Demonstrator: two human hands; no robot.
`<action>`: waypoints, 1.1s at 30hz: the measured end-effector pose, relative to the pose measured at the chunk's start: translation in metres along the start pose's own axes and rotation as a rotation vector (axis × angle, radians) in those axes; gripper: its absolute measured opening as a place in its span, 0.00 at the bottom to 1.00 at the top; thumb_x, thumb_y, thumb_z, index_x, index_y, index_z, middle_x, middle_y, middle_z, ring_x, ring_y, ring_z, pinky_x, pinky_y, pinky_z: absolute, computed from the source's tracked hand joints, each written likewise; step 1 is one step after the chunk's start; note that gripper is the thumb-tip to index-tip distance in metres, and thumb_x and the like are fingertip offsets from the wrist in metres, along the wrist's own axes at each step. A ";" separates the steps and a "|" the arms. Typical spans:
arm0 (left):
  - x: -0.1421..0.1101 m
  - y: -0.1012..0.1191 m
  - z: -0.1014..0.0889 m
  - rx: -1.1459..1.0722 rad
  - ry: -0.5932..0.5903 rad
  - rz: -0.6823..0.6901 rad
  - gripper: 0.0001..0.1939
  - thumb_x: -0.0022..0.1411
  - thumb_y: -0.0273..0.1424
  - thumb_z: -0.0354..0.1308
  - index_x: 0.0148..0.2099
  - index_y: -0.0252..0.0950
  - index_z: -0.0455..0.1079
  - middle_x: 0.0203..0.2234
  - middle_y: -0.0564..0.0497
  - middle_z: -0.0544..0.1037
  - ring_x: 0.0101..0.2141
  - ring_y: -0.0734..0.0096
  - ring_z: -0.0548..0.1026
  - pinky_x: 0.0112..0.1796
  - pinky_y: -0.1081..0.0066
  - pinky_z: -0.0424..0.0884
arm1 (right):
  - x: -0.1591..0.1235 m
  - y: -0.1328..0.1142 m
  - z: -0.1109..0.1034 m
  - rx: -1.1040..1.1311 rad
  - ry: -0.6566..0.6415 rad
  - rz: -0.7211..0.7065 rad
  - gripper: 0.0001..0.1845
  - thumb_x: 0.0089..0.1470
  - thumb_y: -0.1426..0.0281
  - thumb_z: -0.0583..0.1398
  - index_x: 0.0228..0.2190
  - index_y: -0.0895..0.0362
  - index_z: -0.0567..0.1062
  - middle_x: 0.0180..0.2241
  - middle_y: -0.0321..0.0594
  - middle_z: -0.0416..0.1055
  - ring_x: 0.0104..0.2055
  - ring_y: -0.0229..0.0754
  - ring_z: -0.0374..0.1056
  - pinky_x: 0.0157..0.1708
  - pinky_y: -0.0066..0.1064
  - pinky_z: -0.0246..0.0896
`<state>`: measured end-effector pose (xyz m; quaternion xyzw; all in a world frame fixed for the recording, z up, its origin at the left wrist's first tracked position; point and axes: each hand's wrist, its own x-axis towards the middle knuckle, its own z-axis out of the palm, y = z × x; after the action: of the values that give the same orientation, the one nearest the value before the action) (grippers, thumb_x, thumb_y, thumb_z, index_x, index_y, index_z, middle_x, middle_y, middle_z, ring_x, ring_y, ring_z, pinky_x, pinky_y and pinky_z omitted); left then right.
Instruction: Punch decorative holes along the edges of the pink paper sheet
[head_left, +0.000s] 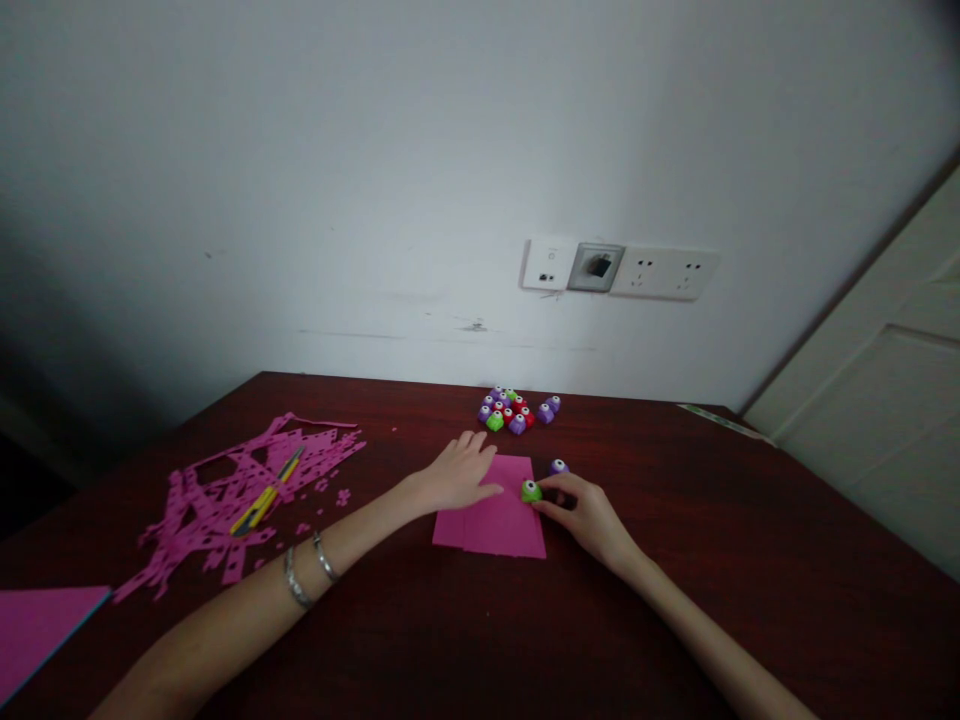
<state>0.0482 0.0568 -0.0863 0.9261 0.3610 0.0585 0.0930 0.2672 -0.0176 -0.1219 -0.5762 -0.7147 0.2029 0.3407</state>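
Forearms [255, 605], green punch [531, 491] at edge of paper [502, 525]

Pinched in my right grip [581, 510]: a small green gadget [531, 491] with a white, dark-centred top. Pink paper [501, 530] lies flat, partly covered by my left grip [456, 472].

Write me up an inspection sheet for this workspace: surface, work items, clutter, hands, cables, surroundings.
Surface: dark red-brown tabletop.
Work items: pink paper; green craft punch at its right edge; purple craft punch near that; clustered craft punches farther back.
Clutter: hole-punched pink scraps, yellow utility knife lying on them.
Hands: left hand spread over the paper's left side, contact unclear; right hand pinching the green craft punch.
Cables: nothing seen.
Surroundings: white wall, wall sockets, white panelled door.
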 end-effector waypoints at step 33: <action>-0.016 0.036 0.000 -0.057 -0.341 0.036 0.47 0.57 0.58 0.30 0.65 0.24 0.35 0.63 0.36 0.36 0.62 0.51 0.33 0.57 0.55 0.41 | 0.003 0.003 -0.009 0.048 -0.030 0.056 0.15 0.43 0.61 0.63 0.33 0.57 0.74 0.32 0.39 0.70 0.27 0.36 0.63 0.27 0.28 0.61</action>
<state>0.0599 0.0199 -0.0788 0.9257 0.3218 -0.0876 0.1783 0.2756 -0.0144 -0.1167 -0.5845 -0.6983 0.2381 0.3378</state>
